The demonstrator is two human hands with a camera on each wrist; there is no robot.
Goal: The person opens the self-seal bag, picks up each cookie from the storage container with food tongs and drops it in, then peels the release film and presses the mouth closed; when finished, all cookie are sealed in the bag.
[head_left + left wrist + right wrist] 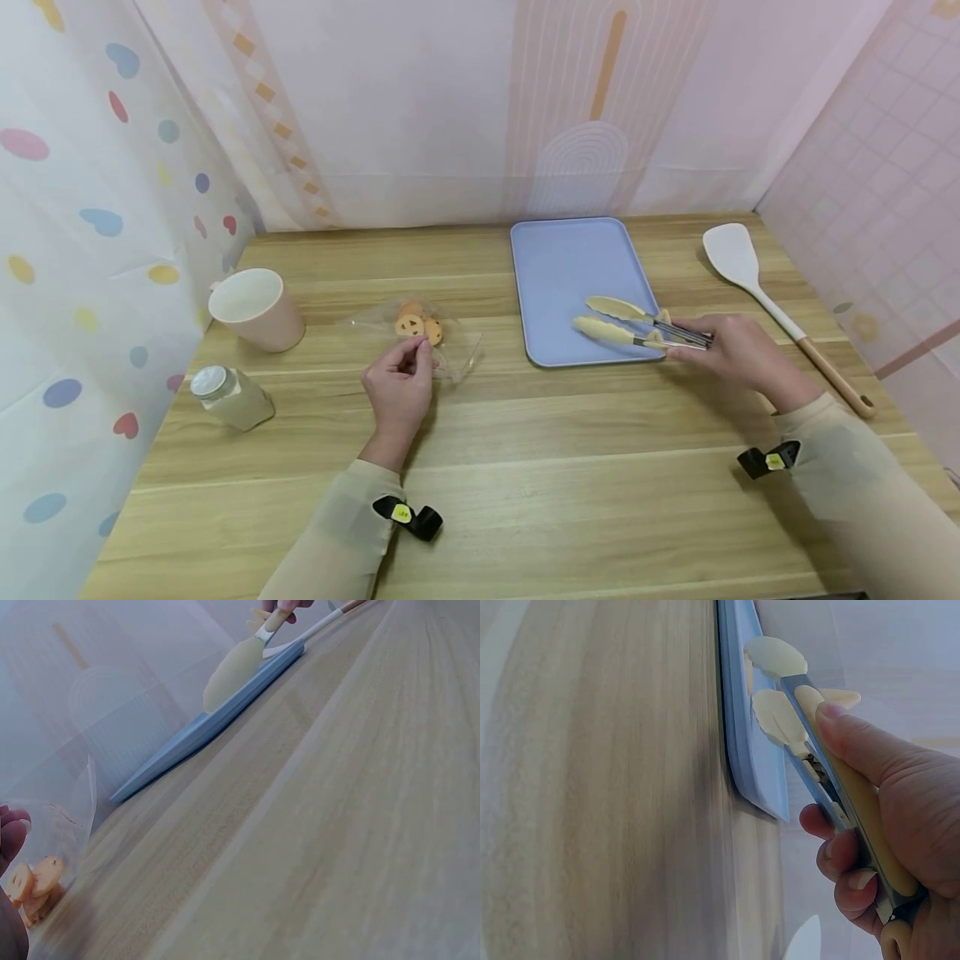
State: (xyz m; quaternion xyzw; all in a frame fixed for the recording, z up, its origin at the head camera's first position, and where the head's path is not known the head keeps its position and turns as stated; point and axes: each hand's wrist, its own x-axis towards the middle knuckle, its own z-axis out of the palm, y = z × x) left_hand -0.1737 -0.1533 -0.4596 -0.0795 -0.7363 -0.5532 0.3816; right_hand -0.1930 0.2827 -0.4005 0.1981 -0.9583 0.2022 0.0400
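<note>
My left hand [397,387] is at a clear plastic bag [463,350], thumb and forefinger pinching its near edge. Several round cookies [410,323] with dark spots lie in the bag; the left wrist view shows these cookies [46,874] beside my fingers, with the bag's film [75,802] standing up behind. In my right hand [733,354] are metal tongs [615,331] with cream tips, gripped by the handles. The tips are spread apart and hang over the near right part of a light blue tray [570,258]. Cream grips line the tongs' handles [855,791] in the right wrist view.
A pale pink mug [262,312] and a square glass jar [232,400] with a silver lid stand at the left. To the right of the tray lies a white spatula [738,258] with a wooden handle end. Patterned curtains [420,108] enclose the wooden table [570,500].
</note>
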